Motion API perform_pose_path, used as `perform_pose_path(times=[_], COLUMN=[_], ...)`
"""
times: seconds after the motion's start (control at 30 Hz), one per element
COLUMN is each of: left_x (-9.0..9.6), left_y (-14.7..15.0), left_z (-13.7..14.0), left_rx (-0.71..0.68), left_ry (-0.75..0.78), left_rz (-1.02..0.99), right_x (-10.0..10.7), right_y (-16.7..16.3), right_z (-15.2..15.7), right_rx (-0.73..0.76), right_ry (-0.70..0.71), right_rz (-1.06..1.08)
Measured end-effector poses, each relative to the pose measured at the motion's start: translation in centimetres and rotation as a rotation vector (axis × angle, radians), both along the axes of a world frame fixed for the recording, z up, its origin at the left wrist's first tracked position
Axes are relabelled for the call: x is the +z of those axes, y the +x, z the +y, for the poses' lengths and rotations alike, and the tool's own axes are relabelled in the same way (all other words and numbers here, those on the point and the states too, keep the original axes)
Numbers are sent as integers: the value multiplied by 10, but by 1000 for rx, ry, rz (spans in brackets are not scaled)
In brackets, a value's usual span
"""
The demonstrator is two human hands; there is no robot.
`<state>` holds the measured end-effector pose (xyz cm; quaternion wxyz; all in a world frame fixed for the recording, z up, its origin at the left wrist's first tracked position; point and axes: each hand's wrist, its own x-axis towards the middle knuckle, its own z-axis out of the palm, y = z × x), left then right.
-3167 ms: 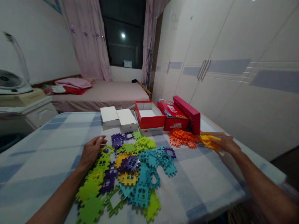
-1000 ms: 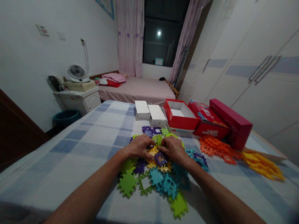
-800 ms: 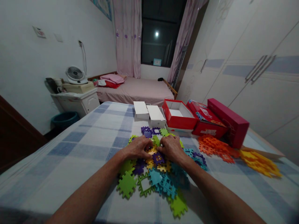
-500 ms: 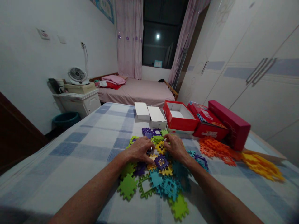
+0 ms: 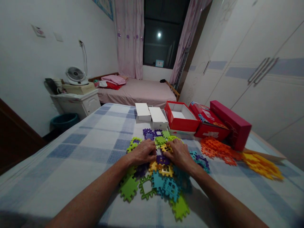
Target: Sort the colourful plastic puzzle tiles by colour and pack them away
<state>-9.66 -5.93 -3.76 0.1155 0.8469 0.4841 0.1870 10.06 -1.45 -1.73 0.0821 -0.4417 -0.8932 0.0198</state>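
A heap of toothed plastic interlocking tiles lies in front of me in green, turquoise, purple and yellow. My left hand (image 5: 144,152) rests low at the heap's left side, its fingers curled and thumb drawn in; whatever they hold is hidden. Across from it, my right hand (image 5: 179,154) has its thumb and fingers closed about a yellow tile (image 5: 166,148). Just below that thumb lies a purple tile (image 5: 162,159). Nearer me are a yellow window tile (image 5: 167,170), a turquoise window tile (image 5: 171,188), a green frame tile (image 5: 146,188) and a solid green tile (image 5: 129,189).
White boxes (image 5: 158,116), an open red box (image 5: 181,118), a red printed box (image 5: 210,122) and a long magenta box (image 5: 231,123) stand at the back. Orange tiles (image 5: 217,150) and yellow pieces (image 5: 262,166) lie right, on the checked cloth (image 5: 83,148).
My right hand has come down and nearer me, its thumb now by the purple tile. My left hand's thumb has drawn in toward its fingers. The view has shifted slightly.
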Motion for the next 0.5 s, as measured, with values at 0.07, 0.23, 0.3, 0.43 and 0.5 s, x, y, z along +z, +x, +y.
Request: perform_pose_path(times=[0.07,0.23,0.3,0.43,0.5], left_x=[-4,-10,-8,0,3], left_y=[-1,-6,-7,-8,-8], left_z=[3,6,4,-1,-2], left_rx=[71,217,156,82,73], left_ry=[26,83,52,-21,-43], left_rz=[15,41,2,-45,-39], right_x=[-3,-2,-3,-5,-2], right_y=[-4,0,3,7,10], right_z=[0,5,10,24,29], right_rx=[-18,-64,-49,-50,-78], right_ry=[43,105,94,20,14], right_rz=[-54,-73,-77,-43,5])
